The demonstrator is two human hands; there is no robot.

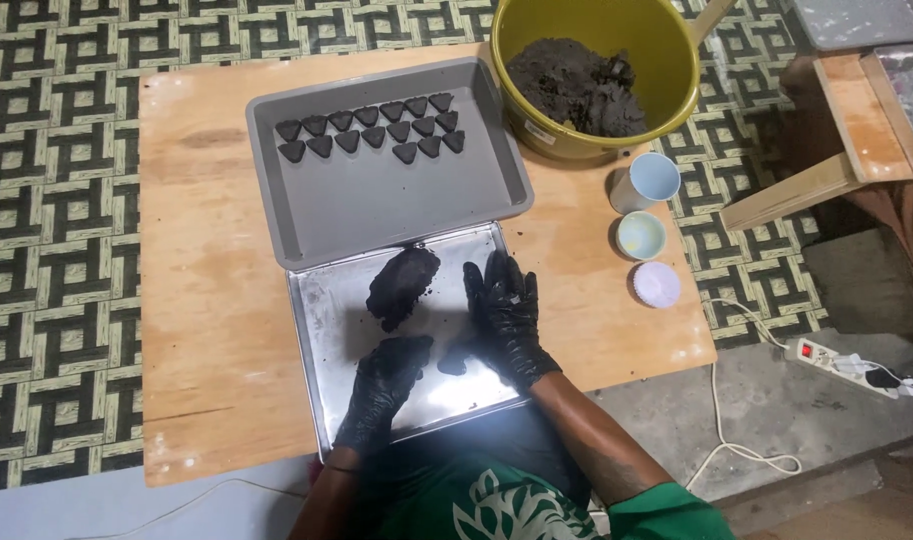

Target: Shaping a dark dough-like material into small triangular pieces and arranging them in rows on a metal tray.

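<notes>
Gloved left hand and right hand are resting open-fingered on the steel tray, gripping nothing. Between them is lying a black dough lump, apparently soft and sticky, best cupped from beneath.

A low wooden board lies on a green-and-black patterned mat beside grey concrete floor.

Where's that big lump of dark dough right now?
The dough lump lies on the shiny metal tray at the middle of the head view, just below the grey tray of triangles, between and just beyond the gloved hands.
</notes>
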